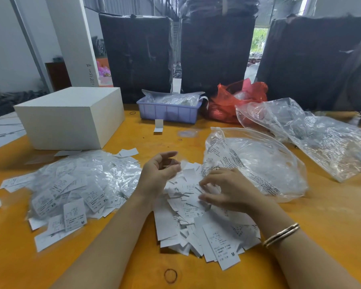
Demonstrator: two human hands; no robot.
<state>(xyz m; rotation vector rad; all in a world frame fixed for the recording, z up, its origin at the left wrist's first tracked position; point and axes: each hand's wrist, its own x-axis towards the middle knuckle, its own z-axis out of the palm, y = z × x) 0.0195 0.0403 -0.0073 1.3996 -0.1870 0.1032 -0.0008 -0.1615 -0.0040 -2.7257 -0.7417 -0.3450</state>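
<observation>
A loose heap of white paper size labels (196, 222) lies on the orange table in front of me. My right hand (229, 190) hovers palm down over this heap, fingers bent, their tips touching the labels and the thumb held apart. My left hand (158, 174) is raised just left of it, palm turned inward, fingers curled around what looks like a small clear plastic sleeve (175, 160), which is blurred. To the left lies a second pile of labels in clear sleeves (75, 190). A large clear zip bag (258, 163) printed with text lies right of my hands.
A white box (71, 117) stands at the back left. A purple tray (169, 111) of packets, a red plastic bag (236, 99) and crumpled clear bags (321, 138) lie behind. Black wrapped bales (215, 53) wall off the far edge. A rubber band (170, 275) lies near me.
</observation>
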